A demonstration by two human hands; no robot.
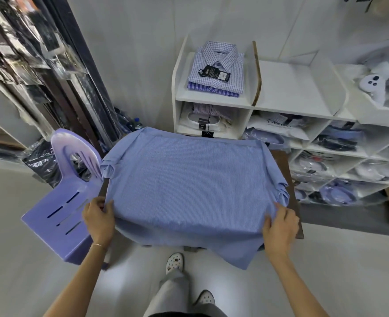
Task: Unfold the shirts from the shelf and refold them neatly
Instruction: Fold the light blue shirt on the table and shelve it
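Light blue fine-striped cotton shirt (pixel 189 184) lies spread, back up, over small dark desk (pixel 289 179), hem hanging off near edge. Your left hand (pixel 99 217) and right hand (pixel 280 227) each pinch near side edge. Fabric looks soft, light, limp: hold at side seams, keep it taut.

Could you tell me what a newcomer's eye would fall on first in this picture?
First the light blue shirt, spread flat over a small table in the centre, its near edge hanging over. The left hand and right hand grip its near corners. Behind, a checked folded shirt tops the white shelf; a lilac plastic chair stands left.
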